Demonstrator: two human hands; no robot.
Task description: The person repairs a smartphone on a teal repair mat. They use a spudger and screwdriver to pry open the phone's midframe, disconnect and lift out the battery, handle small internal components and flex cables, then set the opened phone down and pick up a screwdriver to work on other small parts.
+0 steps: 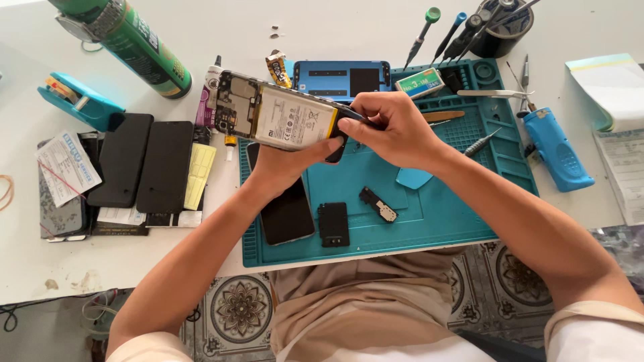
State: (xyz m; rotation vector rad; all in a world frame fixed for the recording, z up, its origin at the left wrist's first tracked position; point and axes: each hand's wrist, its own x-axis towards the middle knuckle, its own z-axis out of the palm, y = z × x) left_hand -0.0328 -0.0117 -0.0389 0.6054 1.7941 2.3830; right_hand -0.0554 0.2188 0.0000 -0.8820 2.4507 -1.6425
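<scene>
A: We're looking down on a white worktable (376,27) with a teal silicone repair mat (429,221) spread across the middle, patterned floor tiles (241,308) showing below its edge.

B: Going left to right: a green spray can (131,37) is lying at the far left corner, a teal tape dispenser (77,100) beside it, two black phone panels (144,164) side by side, then a yellow strip (200,175).

A: And the main event: the opened smartphone (282,117), back cover off, battery and circuit board facing up, is being held in the air above the mat's left half.

B: Its long axis is running left to right, tilting slightly down toward the right end. The left hand (282,164) is cradling it from underneath, palm up, fingers wrapping the lower edge.

A: The right hand (392,127) is coming in from the right, fingertips pinching at the phone's bottom end, wrist bent. It's the nearer hand to that end. Whether it's gripping a small part there, I cannot tell.

B: Below, a black phone (288,214) and two small black parts (349,218) are lying on the mat; screwdrivers (446,37) and a blue lighter-shaped tool (557,151) are sitting to the right.
</scene>
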